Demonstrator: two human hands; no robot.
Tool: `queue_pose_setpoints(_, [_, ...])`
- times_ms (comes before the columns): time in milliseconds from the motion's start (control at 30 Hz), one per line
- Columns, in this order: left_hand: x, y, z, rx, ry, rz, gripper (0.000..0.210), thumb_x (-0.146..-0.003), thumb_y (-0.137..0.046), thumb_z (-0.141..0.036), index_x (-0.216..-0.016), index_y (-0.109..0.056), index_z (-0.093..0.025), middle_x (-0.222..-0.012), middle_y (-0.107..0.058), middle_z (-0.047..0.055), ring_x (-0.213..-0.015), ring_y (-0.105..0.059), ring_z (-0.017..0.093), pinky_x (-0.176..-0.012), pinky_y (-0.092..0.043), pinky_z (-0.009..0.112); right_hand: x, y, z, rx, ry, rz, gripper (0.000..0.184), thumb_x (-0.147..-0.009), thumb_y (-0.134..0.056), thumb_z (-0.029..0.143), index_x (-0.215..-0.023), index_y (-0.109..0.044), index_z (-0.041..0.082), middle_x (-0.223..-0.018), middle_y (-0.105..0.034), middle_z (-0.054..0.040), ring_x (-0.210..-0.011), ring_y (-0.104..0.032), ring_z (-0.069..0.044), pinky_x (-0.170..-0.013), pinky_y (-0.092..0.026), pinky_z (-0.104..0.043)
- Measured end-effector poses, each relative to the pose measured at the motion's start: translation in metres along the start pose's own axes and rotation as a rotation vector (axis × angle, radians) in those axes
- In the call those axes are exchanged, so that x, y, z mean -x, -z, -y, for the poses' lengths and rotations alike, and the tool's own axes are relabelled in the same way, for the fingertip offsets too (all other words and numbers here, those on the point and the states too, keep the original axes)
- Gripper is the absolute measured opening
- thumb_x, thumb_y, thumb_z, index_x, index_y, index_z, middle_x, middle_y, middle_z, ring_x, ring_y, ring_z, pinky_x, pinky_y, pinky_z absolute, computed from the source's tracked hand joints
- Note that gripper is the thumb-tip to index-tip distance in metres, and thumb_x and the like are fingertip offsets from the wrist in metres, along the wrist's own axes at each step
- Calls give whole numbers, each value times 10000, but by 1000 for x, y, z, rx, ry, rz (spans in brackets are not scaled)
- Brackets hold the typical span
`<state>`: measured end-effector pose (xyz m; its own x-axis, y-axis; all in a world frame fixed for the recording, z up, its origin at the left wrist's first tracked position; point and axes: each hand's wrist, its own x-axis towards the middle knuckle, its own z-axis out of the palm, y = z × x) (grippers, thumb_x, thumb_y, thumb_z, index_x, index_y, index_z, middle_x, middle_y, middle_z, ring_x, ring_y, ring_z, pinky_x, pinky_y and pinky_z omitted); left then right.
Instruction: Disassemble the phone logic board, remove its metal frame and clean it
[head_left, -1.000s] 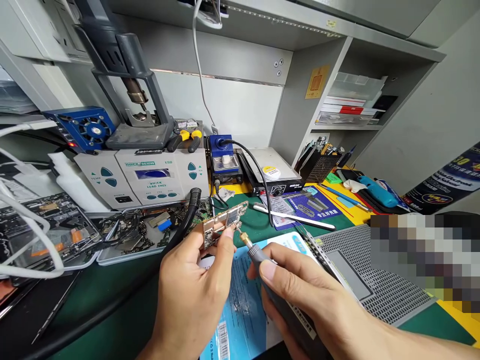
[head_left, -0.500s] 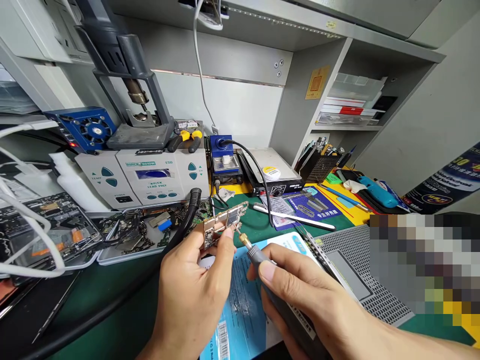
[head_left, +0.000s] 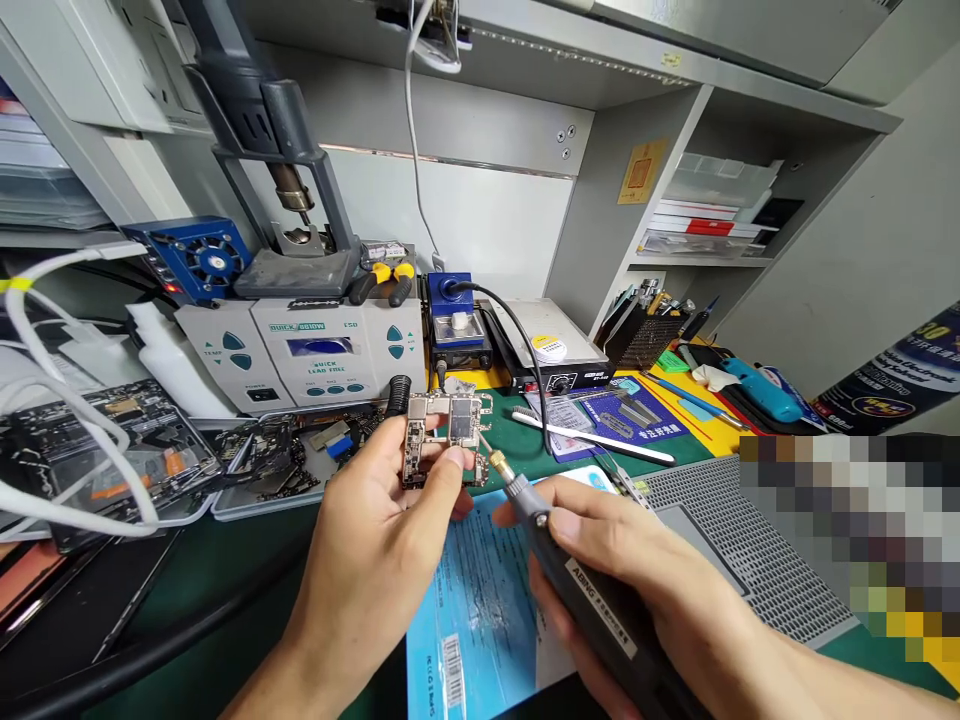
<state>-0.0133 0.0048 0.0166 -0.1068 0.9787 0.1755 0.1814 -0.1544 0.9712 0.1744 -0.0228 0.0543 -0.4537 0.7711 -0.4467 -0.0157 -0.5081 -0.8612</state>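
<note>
My left hand (head_left: 382,530) pinches a small phone circuit board (head_left: 427,425) between thumb and fingers, its chip side turned toward me. Wrapped in my right hand (head_left: 622,560) is a dark grey rotary tool (head_left: 592,600) with a brass collet (head_left: 501,463) and a thin bit. The bit points up and left at the right edge of the board; whether it touches cannot be made out. Below both hands lies a blue and white printed package (head_left: 480,590) with a barcode.
A hot air station (head_left: 315,350) stands behind, its black hose (head_left: 202,610) crossing the mat at left. Trays of scrap boards (head_left: 292,450) sit at left. A soldering station (head_left: 457,320), a heating plate (head_left: 555,345), a white-handled brush (head_left: 592,437) and a grey perforated panel (head_left: 772,540) are around.
The board has turned from a slanted edge-on angle to face me more squarely. The rotary tool has shifted slightly right and down. The whole view has swung a little left.
</note>
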Motion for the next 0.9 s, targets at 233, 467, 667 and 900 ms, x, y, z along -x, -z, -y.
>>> queue_pose_setpoints(233, [-4, 18, -19, -99, -4, 281, 145, -912, -615, -372, -993, -667, -264, -667, -678, -23, -535, -601, 161, -451, -469, 237, 15, 15, 19, 26, 249, -29, 474, -953, -665, 425, -1406, -527, 395, -1033, -705, -23, -436, -619, -93, -373, -477, -186])
queue_pose_setpoints(467, [8, 31, -36, -301, -57, 516, 290, -856, -607, -318, -1112, -736, -270, -669, -732, -10, -489, -643, 179, -395, -440, 236, 17, 35, 51, -35, 337, 2, 405, -919, -462, 320, -1286, -624, 263, -821, -713, -13, -360, -625, -161, -316, -471, -231])
queue_pose_setpoints(667, [11, 21, -32, -461, -188, 494, 281, -877, -543, -242, -1024, -774, -303, -735, -746, 3, -576, -692, 190, -478, -491, 243, 14, 37, 58, -80, 222, 81, 444, -1029, -259, 359, -1347, -548, 246, -721, -716, 10, -423, -666, -154, -357, -459, -182])
queue_pose_setpoints(900, [8, 35, -26, -674, -255, 456, 284, -862, -613, -339, -1124, -722, -352, -1019, -766, 10, -690, -719, 204, -475, -482, 265, 18, 35, 58, -109, 209, 119, 882, -856, -290, 912, -1263, -617, 202, -1012, -796, -124, -916, -781, -300, -673, -602, -374])
